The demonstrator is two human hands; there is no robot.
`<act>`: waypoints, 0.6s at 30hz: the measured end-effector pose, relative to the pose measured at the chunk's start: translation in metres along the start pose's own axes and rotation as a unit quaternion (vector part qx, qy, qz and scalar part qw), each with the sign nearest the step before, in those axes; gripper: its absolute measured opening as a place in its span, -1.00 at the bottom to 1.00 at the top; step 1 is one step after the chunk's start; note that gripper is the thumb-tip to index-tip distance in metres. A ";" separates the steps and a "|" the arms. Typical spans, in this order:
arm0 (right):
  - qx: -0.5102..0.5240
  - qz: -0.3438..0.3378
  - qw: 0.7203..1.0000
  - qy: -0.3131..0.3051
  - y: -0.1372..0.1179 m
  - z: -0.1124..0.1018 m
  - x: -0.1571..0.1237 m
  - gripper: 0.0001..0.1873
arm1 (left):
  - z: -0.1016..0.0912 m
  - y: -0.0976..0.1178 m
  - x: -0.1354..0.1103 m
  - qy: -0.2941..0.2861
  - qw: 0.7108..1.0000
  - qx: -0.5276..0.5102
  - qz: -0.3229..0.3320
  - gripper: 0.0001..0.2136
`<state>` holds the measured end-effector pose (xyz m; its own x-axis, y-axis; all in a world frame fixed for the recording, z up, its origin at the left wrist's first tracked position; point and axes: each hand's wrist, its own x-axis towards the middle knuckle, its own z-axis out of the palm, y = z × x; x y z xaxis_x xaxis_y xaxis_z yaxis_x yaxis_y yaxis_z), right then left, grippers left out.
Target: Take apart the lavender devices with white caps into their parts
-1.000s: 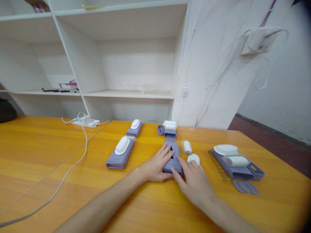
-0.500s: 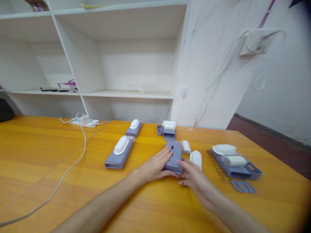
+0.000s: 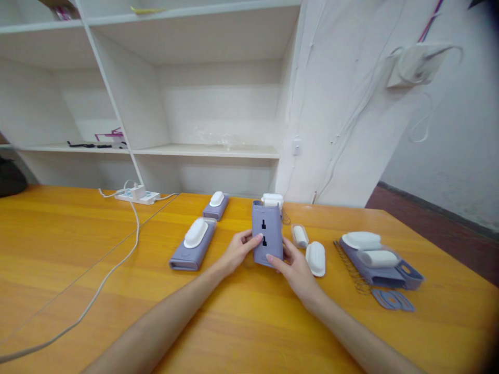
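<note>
Both hands grip a purple-grey plastic housing (image 3: 267, 223), tilted up so that its flat face with two black keyhole slots faces me. My left hand (image 3: 239, 251) holds its left edge, thumb on the face near the lower slot. On the lower right edge, my right hand (image 3: 295, 266) closes with its thumb on the front; the fingers behind are partly hidden. Behind the housing, a white rounded part (image 3: 272, 199) is partly covered. A white ribbed oval cover (image 3: 315, 258) lies just right of my right hand, beside a small clear case with a white roller (image 3: 299, 236).
Two purple-grey housings with white oval covers (image 3: 196, 232) (image 3: 217, 199) lie on the left. At right, another housing (image 3: 384, 278) bears white parts, near springs (image 3: 351, 267) and flat purple rings (image 3: 393, 300). A power strip (image 3: 138, 195) and its cable lie at the back left, below white shelves (image 3: 206, 150).
The housing has been raised from lying on the table to a tilted, near-upright pose, its slotted face toward me. Both hands have shifted from resting on it to gripping its sides.
</note>
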<state>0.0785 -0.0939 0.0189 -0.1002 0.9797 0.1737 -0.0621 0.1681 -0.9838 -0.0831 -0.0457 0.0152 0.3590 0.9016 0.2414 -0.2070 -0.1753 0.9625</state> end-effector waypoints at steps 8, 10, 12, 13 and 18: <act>0.020 0.007 0.999 0.034 0.006 0.003 0.007 -0.40 | 0.007 -0.001 0.000 0.005 0.995 -0.095 -0.008 -0.58; 0.025 0.019 0.999 0.036 0.004 0.001 0.006 -0.42 | 0.010 -0.001 0.000 0.001 0.996 -0.087 -0.002 -0.58; 0.029 0.021 0.999 0.035 0.001 -0.001 0.005 -0.44 | 0.013 0.000 -0.002 0.009 0.996 -0.088 0.001 -0.59; 0.029 0.019 0.999 0.039 0.000 -0.002 0.005 -0.45 | 0.015 0.000 -0.002 0.015 0.996 -0.092 0.003 -0.60; 0.011 0.017 0.997 0.079 0.002 -0.003 0.002 -0.46 | 0.022 0.001 -0.005 0.017 0.995 -0.101 0.015 -0.60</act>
<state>0.0810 -0.0911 0.0171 0.0546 0.9901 0.1294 -0.0832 0.1336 -0.9875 -0.0651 -0.0587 0.0174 0.3193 0.9106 0.2626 -0.3964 -0.1233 0.9098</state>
